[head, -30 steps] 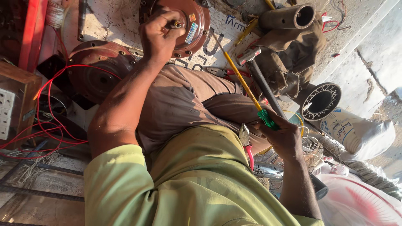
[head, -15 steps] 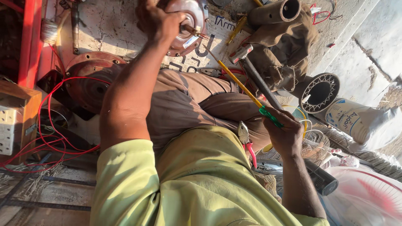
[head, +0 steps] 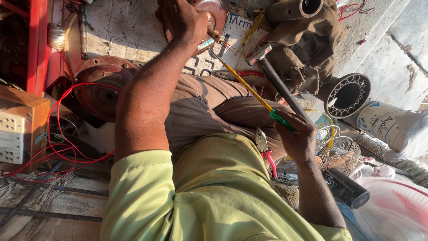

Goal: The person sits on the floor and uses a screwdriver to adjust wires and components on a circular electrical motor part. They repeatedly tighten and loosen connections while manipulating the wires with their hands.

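- Currently: left hand (head: 183, 23) is clamped, fingers curled, over the rim of a round reddish motor cover (head: 217, 12) at the far end of the person's lap. It lies on a scuffed white board (head: 129, 31).
- Right hand (head: 298, 139) is closed round the green handle of a long yellow-shafted screwdriver (head: 249, 91). Its tip reaches the cover just beside the left fingers; the exact contact point is hidden.
- Risk, as I judge it: the tip is close to the holding fingers. A slip off whatever it bears on could drive it into that hand.
- The shaft is long and held only at the far end, so a sideways push would likely make the tip wander.
- The cover seems steadied by one hand only. It may turn or skid on the board under pressure.
- A hammer (head: 277, 85) lies across the thigh beside the screwdriver, and red-handled pliers (head: 265, 151) sit in the lap. A shift of the legs could tip either off.
- Loose red wires (head: 67, 134) loop near the left elbow, beside a second cover (head: 100, 87); they could snag.
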